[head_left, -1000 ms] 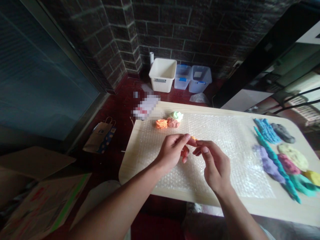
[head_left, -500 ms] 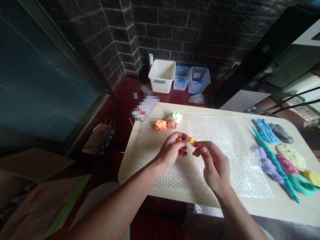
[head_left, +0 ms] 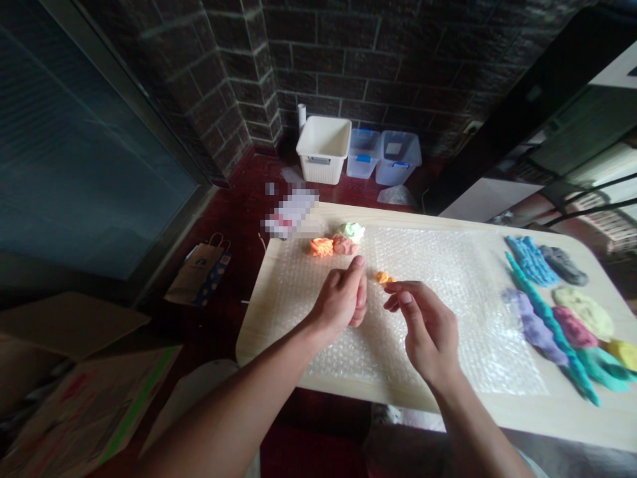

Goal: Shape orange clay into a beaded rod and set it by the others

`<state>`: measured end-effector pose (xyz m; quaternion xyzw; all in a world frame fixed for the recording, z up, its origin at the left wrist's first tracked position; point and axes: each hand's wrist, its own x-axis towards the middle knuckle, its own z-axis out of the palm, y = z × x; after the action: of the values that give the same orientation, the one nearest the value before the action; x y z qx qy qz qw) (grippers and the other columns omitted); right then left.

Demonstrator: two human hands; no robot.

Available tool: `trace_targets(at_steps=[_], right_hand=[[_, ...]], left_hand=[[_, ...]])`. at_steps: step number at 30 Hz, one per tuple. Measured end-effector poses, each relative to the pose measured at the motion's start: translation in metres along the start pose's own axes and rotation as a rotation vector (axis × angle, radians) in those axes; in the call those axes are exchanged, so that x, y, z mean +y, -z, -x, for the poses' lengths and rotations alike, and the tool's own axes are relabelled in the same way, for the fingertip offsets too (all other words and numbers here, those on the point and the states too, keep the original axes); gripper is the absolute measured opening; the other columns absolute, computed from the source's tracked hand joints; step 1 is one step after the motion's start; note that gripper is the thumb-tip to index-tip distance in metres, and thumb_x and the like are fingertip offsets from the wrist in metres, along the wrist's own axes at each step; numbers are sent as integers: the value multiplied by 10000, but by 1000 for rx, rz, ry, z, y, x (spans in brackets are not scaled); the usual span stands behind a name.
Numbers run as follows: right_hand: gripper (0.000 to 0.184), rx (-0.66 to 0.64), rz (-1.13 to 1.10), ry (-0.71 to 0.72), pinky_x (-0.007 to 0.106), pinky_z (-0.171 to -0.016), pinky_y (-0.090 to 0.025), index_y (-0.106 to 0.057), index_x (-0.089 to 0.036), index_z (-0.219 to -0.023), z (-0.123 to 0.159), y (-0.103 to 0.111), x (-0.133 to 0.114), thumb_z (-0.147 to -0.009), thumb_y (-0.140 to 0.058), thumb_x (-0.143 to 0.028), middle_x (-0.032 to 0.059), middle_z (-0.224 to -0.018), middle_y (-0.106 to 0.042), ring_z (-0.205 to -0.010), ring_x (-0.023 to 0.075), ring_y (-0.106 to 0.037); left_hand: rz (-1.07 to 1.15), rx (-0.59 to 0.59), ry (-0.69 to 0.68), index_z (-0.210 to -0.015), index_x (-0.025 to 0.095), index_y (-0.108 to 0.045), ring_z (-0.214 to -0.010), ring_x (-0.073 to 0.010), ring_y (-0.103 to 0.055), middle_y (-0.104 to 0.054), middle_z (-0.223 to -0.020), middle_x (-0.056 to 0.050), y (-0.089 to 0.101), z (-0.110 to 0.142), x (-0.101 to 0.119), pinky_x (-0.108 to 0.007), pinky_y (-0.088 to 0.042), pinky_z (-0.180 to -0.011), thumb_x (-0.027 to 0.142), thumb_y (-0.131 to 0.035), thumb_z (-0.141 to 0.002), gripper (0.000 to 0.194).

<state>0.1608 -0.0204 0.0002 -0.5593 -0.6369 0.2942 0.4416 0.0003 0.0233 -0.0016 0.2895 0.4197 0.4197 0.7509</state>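
Note:
My left hand (head_left: pixel 342 299) is closed in a fist with its thumb on top; whatever it holds is hidden. Small lumps of orange modelling clay (head_left: pixel 383 277) stick out past the fingertips of my right hand (head_left: pixel 428 325), whose fingers are curled together around the near end. Both hands are over a sheet of bubble wrap (head_left: pixel 432 252). Beyond the left fist lie a bright orange clay lump (head_left: pixel 321 247), a salmon-pink one (head_left: pixel 343 245) and a pale green one (head_left: pixel 353 231), grouped close together.
On the table's right side are a long teal clay roll (head_left: pixel 552 325) and blue (head_left: pixel 532 260), grey (head_left: pixel 563 265), purple (head_left: pixel 535 325), pink (head_left: pixel 574 327), cream (head_left: pixel 584 312), green and yellow clay pieces. Bins (head_left: pixel 324 149) stand on the floor behind; a cardboard box (head_left: pixel 89 398) is at lower left.
My left hand has closed from a loose pinch into a fist, and the orange bit between its fingers is out of sight. My right hand has hardly moved.

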Motion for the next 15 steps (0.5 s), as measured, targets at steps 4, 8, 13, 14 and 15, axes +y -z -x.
trace_targets(at_steps=[4,8,13,14,15], right_hand=[[287,-9,-9,0,380,-761,-523,-736,-218,-1073,1,1,1,-1079,-514,-400,68,-950,-738,-811,210,-693],[281,-10,-10,3,372,-761,-519,-736,-221,-1063,1,1,1,-1078,-517,-396,57,-946,-731,-817,204,-694],[286,0,1,-2,367,-752,-521,-739,-222,-1057,0,0,0,-1076,-519,-403,56,-939,-737,-802,200,-702],[289,1,6,-3,370,-752,-522,-740,-221,-1057,0,0,0,-1076,-518,-405,59,-939,-738,-802,203,-703],[293,2,11,-3,372,-751,-523,-741,-220,-1057,0,0,0,-1077,-517,-407,61,-937,-739,-804,207,-704]], left_hand=[[-43,-61,-116,-572,175,-552,-430,-104,-551,-553,-537,-17,-2,1,-1,-216,-350,-384,671,-664,-889,599],[-68,-23,-92,-684,162,-655,-351,-64,-447,-560,-525,8,-1,0,-2,-211,-275,-344,651,-693,-880,528],[-49,64,-50,-482,219,-404,-262,-52,-255,-305,-359,61,2,-2,-3,-232,-167,-322,744,-553,-920,700],[-10,38,-30,-493,218,-398,-277,-52,-248,-298,-374,64,2,-2,-2,-229,-173,-332,746,-536,-926,696],[44,4,-8,-519,212,-416,-304,-53,-262,-313,-405,66,2,-2,-1,-223,-198,-348,724,-535,-934,670]])
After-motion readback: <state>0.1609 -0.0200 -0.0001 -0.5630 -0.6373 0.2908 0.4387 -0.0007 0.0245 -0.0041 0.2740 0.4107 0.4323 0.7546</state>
